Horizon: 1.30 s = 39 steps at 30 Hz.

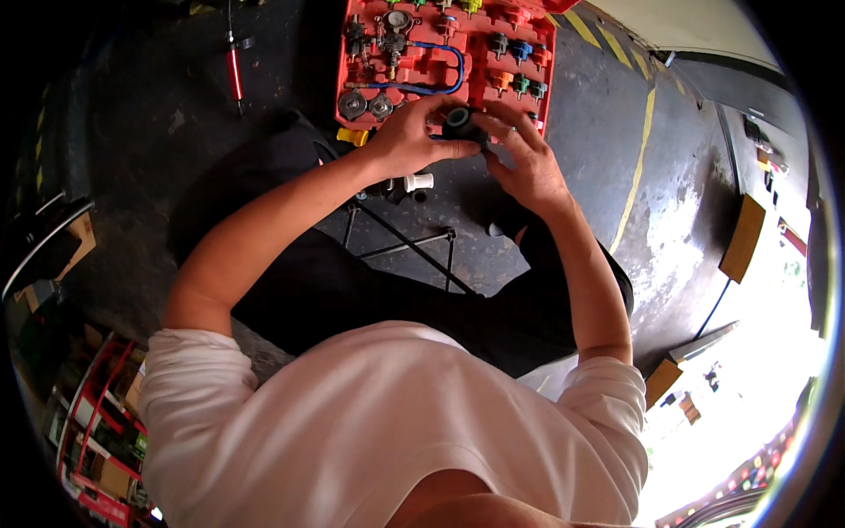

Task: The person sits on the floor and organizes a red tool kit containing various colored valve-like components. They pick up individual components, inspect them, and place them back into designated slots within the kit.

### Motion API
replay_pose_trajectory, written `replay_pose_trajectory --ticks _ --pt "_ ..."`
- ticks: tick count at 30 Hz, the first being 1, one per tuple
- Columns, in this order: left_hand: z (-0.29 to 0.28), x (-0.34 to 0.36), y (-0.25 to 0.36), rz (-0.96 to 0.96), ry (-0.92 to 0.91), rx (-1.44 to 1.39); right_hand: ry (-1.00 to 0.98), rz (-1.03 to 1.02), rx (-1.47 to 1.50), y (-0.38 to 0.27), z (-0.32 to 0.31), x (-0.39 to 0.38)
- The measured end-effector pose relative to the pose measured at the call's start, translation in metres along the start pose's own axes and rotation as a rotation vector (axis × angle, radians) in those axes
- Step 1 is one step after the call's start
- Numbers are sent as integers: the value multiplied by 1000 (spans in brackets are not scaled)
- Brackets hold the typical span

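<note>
A black round fitting with a grey ring-shaped top (459, 117) is between my two hands, over the near edge of an open red case (339, 99). My left hand (412, 139) is closed around its left side, thumb below and index finger above. On its other side, my right hand (530, 167) has its curved fingers and thumb against the fitting. In the case lie a round gauge (398, 19) on a metal pump body, a blue hose (461, 66), two round metal caps (353, 105) and several coloured adapters (521, 50). My hands hide part of the case's near edge.
A yellow part (353, 137) sits by the case. Below my hands are a white cylindrical piece (419, 181) and a black folding-stand frame (414, 245). A red tube-shaped tool (234, 74) lies on the floor at left. Red shelving (88, 422) stands lower left.
</note>
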<state>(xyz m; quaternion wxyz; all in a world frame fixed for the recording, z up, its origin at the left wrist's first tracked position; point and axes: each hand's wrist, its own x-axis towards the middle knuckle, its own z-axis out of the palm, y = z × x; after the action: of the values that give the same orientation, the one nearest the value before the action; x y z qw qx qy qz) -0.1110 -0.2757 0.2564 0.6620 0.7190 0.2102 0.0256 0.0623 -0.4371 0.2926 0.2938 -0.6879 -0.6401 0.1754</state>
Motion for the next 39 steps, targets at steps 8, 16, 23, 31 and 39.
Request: replay_pose_trajectory --ticks 8,16,23,31,39 --pt "6 -9 -16 -136 44 -187 -110 206 175 4 6 3" --pt "10 -14 -20 -155 -25 -258 -117 266 239 1 18 1" --pt "14 -19 -22 -87 -8 -250 -145 230 234 1 25 2" --pt "17 -17 -34 28 28 -133 -174 243 191 5 26 1" --pt "15 -18 -33 67 65 37 -209 242 115 1 26 2"
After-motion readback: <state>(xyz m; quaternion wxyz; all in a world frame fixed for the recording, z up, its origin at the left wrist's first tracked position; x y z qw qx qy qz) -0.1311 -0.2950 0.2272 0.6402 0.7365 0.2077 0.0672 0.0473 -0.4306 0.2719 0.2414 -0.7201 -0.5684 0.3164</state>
